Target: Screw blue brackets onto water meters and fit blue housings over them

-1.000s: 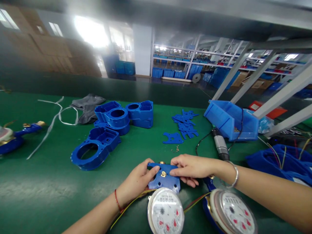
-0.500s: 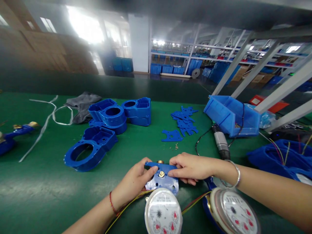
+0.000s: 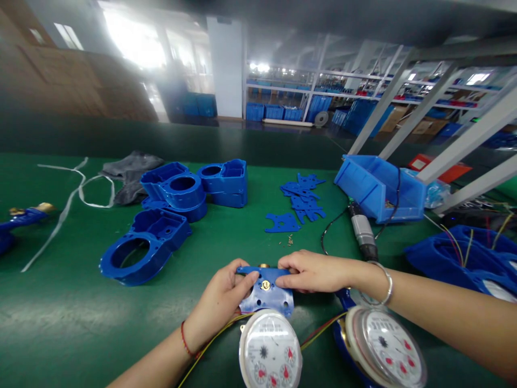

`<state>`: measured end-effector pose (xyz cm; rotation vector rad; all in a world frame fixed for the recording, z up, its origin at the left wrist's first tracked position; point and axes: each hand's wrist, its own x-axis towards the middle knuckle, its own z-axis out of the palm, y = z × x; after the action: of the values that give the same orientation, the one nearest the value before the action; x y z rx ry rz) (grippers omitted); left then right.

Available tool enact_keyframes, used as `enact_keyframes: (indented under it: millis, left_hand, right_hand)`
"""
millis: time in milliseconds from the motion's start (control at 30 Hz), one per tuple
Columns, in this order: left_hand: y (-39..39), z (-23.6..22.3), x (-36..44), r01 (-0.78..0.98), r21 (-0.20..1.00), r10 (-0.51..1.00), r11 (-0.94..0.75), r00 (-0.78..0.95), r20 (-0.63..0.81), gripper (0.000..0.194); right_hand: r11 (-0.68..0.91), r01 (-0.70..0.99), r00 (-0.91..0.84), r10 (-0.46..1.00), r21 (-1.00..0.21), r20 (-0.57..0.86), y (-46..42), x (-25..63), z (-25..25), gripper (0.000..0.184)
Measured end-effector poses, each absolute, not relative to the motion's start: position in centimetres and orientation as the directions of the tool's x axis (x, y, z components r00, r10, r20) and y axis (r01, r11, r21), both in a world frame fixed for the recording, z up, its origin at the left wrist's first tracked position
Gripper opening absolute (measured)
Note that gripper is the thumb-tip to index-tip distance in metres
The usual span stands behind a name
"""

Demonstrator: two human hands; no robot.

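Observation:
Between my two hands is a blue mounting plate (image 3: 274, 299) with several holes, and a brass fitting (image 3: 265, 285) shows through its middle. My left hand (image 3: 224, 296) grips the plate's left side, thumb on top and fingers underneath. At the upper right edge, my right hand (image 3: 311, 271) pinches the plate with its thumb on the face and its other fingers curled behind. Just below sits a round water meter dial (image 3: 271, 347) with red pointers and coloured wires. A second water meter (image 3: 393, 345) lies under my right forearm. Whatever supports the plate from beneath is mostly hidden.
Several blue housings (image 3: 137, 256) stand left of centre, near a grey cloth (image 3: 133, 170) and white strap (image 3: 67, 210). Beyond my hands lie more blue plates (image 3: 302, 202) and small screws (image 3: 290, 240). An electric screwdriver (image 3: 363, 231) leans against a blue bin (image 3: 363, 188) on the right.
The fingers of my right hand have drawn in beneath its palm at the plate's right edge. My left hand keeps its grip. The whole view has shifted slightly.

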<state>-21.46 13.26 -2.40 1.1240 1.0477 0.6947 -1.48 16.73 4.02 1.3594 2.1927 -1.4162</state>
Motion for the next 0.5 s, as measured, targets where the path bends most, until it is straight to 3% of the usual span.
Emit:
enact_keyframes:
  millis: [267, 500]
  left_hand:
    - [13.45, -2.40, -21.63, 0.089, 0.933, 0.850, 0.349, 0.389, -0.355, 0.056]
    - [13.29, -2.65, -21.73, 0.196, 0.956, 0.885, 0.220, 0.372, -0.280, 0.048]
  right_hand:
    - [0.063, 0.798, -0.521, 0.570, -0.599, -0.635, 16.57, -1.73, 3.97, 0.028]
    - [0.061, 0.803, -0.520, 0.558, -0.592, -0.647, 16.88, -1.72, 4.05, 0.025]
